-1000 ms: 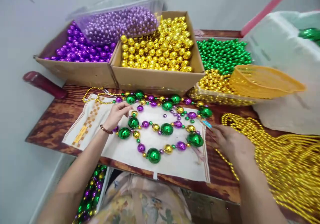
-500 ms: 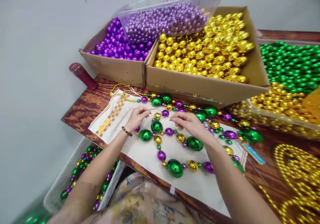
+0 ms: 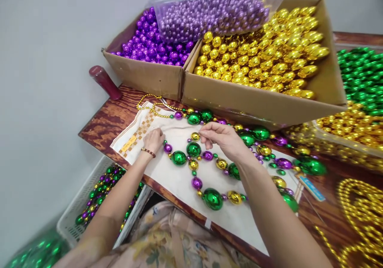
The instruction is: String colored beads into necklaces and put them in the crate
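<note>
head | bead strand: on cloth along bench's near edge | left hand curled at strand, grip hidden; right hand fingertips pressed together beside gold bead, contents unclear | seemingly much strung; ends look unjoined, small beads loose

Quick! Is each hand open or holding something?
Left hand: closed beside the bead strand, contents hidden.
Right hand: pinched beside a gold bead, hold unclear.

I see a brown desk bearing a white cloth, cardboard boxes on the far side, gold bead strands right.
</note>
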`<state>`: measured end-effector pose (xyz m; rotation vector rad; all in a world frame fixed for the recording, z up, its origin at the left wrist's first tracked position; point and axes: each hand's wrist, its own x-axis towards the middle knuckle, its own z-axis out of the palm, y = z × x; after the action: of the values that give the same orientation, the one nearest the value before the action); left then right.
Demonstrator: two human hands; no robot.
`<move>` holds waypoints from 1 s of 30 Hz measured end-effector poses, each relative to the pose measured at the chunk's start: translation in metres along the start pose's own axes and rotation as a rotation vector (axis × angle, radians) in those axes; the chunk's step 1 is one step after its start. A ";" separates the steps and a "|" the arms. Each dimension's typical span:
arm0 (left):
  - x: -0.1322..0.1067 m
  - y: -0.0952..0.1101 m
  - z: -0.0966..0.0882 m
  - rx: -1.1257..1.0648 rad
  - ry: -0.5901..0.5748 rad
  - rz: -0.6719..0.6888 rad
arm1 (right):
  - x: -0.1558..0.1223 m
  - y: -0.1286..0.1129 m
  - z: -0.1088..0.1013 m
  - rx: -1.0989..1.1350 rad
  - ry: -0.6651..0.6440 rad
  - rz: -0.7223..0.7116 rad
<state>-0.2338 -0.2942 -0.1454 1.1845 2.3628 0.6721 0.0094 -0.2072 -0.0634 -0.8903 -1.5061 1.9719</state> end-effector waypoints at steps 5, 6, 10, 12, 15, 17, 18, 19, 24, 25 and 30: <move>-0.003 0.008 -0.013 -0.242 -0.006 0.060 | -0.001 0.003 -0.002 0.045 -0.011 0.014; -0.005 0.011 -0.018 -0.308 -0.019 0.079 | 0.001 0.003 0.000 0.047 -0.011 0.026; -0.016 0.032 -0.033 -0.726 -0.068 0.176 | 0.018 0.009 0.022 0.027 -0.018 0.026; -0.020 0.044 -0.036 -0.880 -0.089 0.208 | 0.031 0.016 0.037 0.014 -0.026 -0.048; -0.022 0.056 -0.036 -0.976 -0.106 0.206 | 0.047 0.028 0.054 0.032 -0.062 -0.147; -0.023 0.059 -0.032 -1.034 -0.114 0.185 | 0.051 0.037 0.059 0.045 -0.086 -0.157; -0.024 0.058 -0.030 -1.049 -0.119 0.169 | 0.052 0.041 0.060 0.041 -0.096 -0.149; -0.026 0.056 -0.027 -1.054 -0.121 0.150 | 0.051 0.044 0.060 0.032 -0.106 -0.137; -0.018 0.036 -0.022 -0.836 -0.136 0.135 | 0.046 0.055 0.052 -0.013 -0.147 -0.072; -0.009 0.031 -0.024 -0.733 -0.113 0.157 | 0.046 0.056 0.051 -0.019 -0.147 -0.063; 0.073 0.022 -0.033 -0.414 0.153 0.147 | 0.046 0.059 0.047 -0.037 -0.143 -0.025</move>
<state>-0.2787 -0.2306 -0.1166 1.1557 2.1190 1.2704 -0.0563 -0.2191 -0.1217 -0.7552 -1.6302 2.0330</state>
